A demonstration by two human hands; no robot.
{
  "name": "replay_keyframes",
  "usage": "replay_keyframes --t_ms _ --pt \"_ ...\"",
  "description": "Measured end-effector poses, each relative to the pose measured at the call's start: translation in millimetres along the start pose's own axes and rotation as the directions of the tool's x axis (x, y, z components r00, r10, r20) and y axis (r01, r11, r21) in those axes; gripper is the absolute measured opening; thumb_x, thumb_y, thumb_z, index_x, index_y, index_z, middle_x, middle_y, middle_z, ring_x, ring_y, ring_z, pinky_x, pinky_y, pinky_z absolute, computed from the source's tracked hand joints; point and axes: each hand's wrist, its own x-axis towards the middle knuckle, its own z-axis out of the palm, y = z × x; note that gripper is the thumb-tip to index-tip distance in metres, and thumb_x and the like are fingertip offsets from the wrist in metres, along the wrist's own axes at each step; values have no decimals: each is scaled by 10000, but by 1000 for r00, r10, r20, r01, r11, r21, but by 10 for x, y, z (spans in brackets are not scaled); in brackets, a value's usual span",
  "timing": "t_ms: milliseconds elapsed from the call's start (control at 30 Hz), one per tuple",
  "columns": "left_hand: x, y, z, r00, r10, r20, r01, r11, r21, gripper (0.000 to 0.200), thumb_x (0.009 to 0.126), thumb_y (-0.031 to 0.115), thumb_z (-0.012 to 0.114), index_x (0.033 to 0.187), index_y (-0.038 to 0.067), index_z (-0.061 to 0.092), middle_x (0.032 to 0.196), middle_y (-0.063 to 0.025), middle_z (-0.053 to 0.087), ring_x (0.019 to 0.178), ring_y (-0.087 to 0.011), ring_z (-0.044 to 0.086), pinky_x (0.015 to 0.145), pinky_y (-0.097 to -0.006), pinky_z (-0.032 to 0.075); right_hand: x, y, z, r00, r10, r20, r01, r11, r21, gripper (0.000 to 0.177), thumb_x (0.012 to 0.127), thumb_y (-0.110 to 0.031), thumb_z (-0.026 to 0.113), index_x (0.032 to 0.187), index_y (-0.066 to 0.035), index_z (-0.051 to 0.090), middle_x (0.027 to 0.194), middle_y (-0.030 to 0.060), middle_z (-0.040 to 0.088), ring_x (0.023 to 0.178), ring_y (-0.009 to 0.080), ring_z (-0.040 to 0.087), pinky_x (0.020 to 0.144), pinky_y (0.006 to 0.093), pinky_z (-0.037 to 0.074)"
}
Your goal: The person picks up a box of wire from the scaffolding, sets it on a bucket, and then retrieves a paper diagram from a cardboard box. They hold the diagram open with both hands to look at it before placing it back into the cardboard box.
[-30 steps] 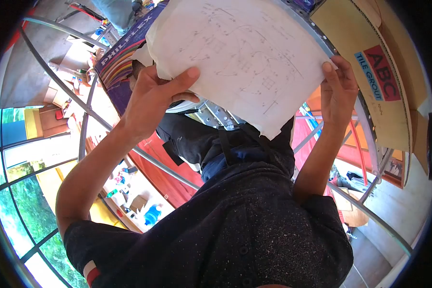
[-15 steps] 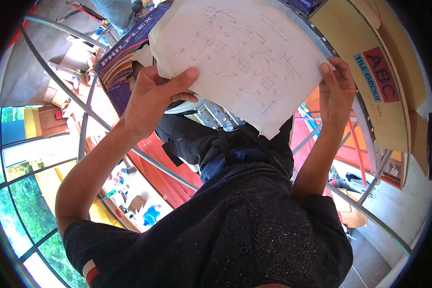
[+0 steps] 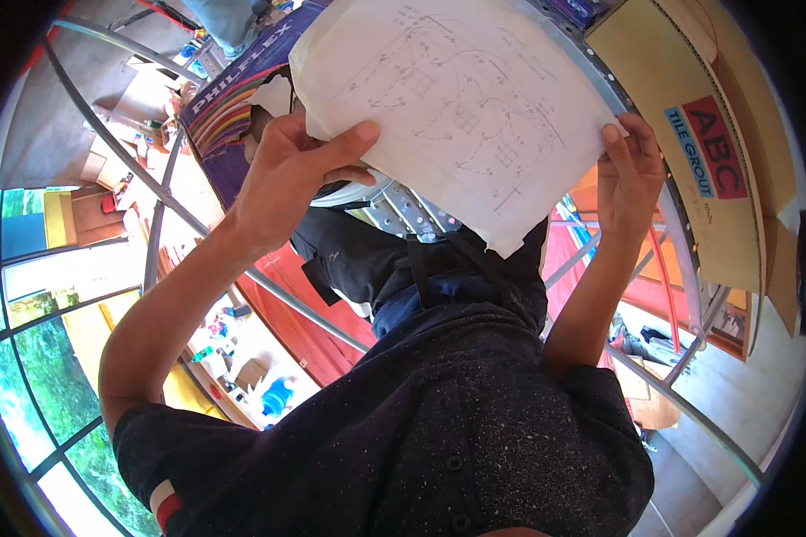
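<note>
A large white paper sheet [image 3: 448,107] with a hand-drawn plan in thin pencil or pen lines is held up in front of me. Its lower edge is torn and ragged. My left hand [image 3: 309,166] pinches the sheet's left edge, thumb on top and fingers underneath. At the right edge, my right hand [image 3: 631,174] grips the paper between thumb and fingers. Behind the sheet, a perforated metal platform [image 3: 403,215] shows in part above my dark trousers.
A purple PHILFLEX box [image 3: 215,116] stands at the left, partly torn open. To the right is a cardboard ABC TILE GROUT box [image 3: 690,152]. Metal scaffold pipes [image 3: 116,148] cross both sides. Far below lie a blue container [image 3: 278,396] and clutter. Another person's leg [image 3: 227,25] shows at top left.
The sheet and both hands have shifted slightly to the right in view, the left hand most visibly. Both hands keep their hold on the paper.
</note>
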Motion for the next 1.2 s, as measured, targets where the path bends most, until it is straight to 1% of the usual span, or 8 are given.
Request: replay_keyframes --t_ms 100,200,400,500,733,900,1100,1200 --pt "0 3 5 1000 6 17 -6 999 37 362 848 218 612 1087 -39 525 978 -143 622 851 -176 631 707 -270 526 -6 0 -8 1000 -6 -7 6 1000 -2 232 763 30 662 977 6 576 857 56 597 733 110 551 642 237 438" --pt "3 -5 -1 1000 -3 25 2 998 55 357 848 223 613 1079 -36 530 969 -141 625 844 -170 631 703 -261 525 -9 -14 -5 1000 -4 -4 4 1000 4 228 765 32 658 977 8 577 845 56 596 725 113 551 638 236 439" --pt "1 -22 -23 1000 -2 25 2 999 33 349 846 225 614 1065 -37 539 946 -142 630 814 -158 636 689 -251 528 -18 -10 15 1000 -4 -6 4 1000 19 225 770 28 654 980 11 576 839 61 596 707 120 551 630 237 447" --pt "12 -23 -16 1000 6 6 -6 1000 -10 338 814 212 654 1039 -30 578 935 -117 644 829 -165 635 693 -269 546 -20 -15 26 1000 -14 1 14 1000 23 224 772 25 652 981 16 574 835 61 595 699 120 552 624 236 450" --pt "14 -24 1 1000 -6 -5 6 1000 -2 353 816 213 654 1067 -16 562 949 -107 640 831 -154 631 685 -266 543 -27 -29 21 1000 -14 5 14 1000 23 223 781 27 642 991 23 568 836 61 587 707 115 551 619 227 452" --pt "5 -3 -7 999 -46 3 46 999 -10 338 819 201 651 1063 -17 564 947 -103 638 844 -155 627 704 -267 536 -15 -20 -16 1000 -4 8 4 1000 10 225 780 32 641 993 23 569 847 57 585 728 113 557 633 223 455" --pt "13 -22 -3 1000 2 -5 -3 999 -32 336 818 203 653 1047 -29 569 948 -107 636 840 -156 626 713 -266 534 4 -21 -13 999 -17 29 17 1000 16 224 774 36 647 985 21 575 855 51 582 737 106 556 651 217 459" --pt "17 -19 -13 1000 -21 -11 21 1000 -20 345 815 204 657 1041 -40 568 946 -112 635 842 -158 627 714 -266 535 8 -32 -13 1000 -19 24 19 1000 5 217 774 38 646 980 19 579 850 47 577 741 105 557 662 216 463"
